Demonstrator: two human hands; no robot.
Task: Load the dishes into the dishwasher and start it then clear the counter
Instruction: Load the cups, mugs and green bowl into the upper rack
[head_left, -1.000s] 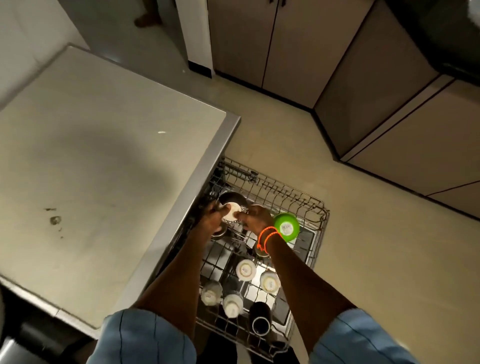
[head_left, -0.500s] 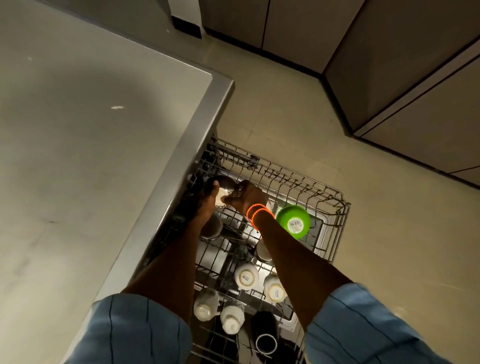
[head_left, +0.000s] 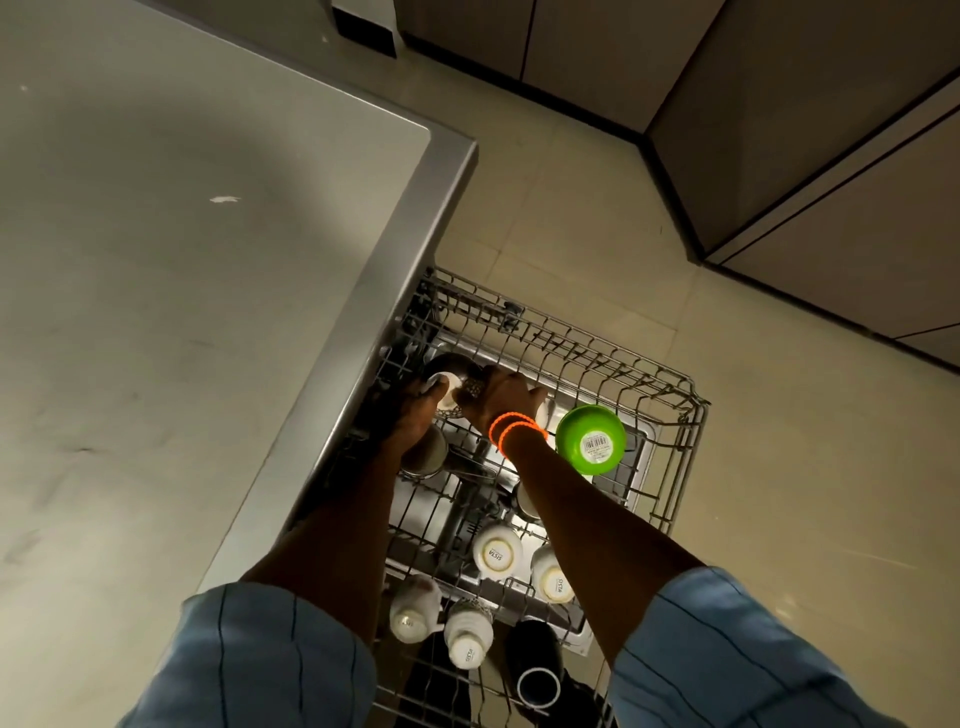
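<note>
Reaching down from blue striped sleeves (head_left: 260, 660), both forearms extend over the pulled-out wire dishwasher rack (head_left: 680, 415), past upturned white ceramic cups (head_left: 496, 552) and a black tumbler (head_left: 537, 670). Farther in, beside an upturned green plastic bowl (head_left: 590, 439), the left hand (head_left: 415, 410) and right hand (head_left: 498, 397) together grip a small patterned white cup (head_left: 451, 397) near the steel counter edge (head_left: 395, 270).

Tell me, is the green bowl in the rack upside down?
Yes, upside down. The green bowl shows its flat bottom with a barcode sticker facing up, resting in the wire rack.
</note>
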